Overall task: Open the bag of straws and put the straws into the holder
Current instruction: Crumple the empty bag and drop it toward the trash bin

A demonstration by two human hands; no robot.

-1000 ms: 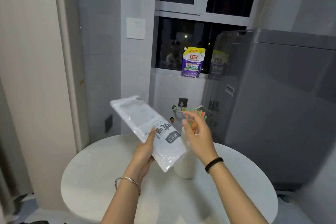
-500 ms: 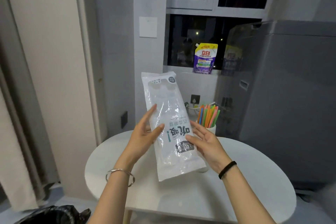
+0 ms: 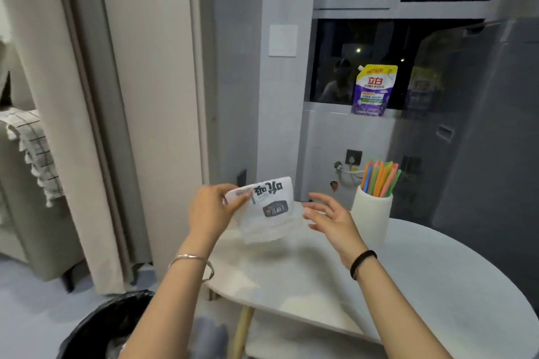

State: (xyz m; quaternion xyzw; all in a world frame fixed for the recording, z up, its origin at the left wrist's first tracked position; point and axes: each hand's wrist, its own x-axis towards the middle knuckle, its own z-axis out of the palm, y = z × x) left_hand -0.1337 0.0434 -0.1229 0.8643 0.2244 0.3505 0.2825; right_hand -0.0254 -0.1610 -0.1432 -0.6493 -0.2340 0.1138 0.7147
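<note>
Head view: colourful straws (image 3: 379, 179) already stood upright in the white holder (image 3: 370, 216), near the far edge of the round white table (image 3: 423, 285). Bag (image 3: 268, 207) held up above the table's far-left part, folded or bent over, printed label upside down; looked limp and flat, so judged emptied, though blur hid whether anything stayed inside. Left hand (image 3: 211, 213) pinched on the bag's upper left corner, thumb and fingers closed on the plastic. Right hand (image 3: 332, 218) just right of the bag, fingers spread and released, apparently not touching it; exact contact at the fingertips too blurred to tell. Black-lined bin (image 3: 108, 326) below the table's near-left edge.

Judged from this: opening and filling seemingly done, holder well stocked. Left over, probably only disposal of the spent bag, the bin lying close under the left arm. No loose straws seen on the table.
</note>
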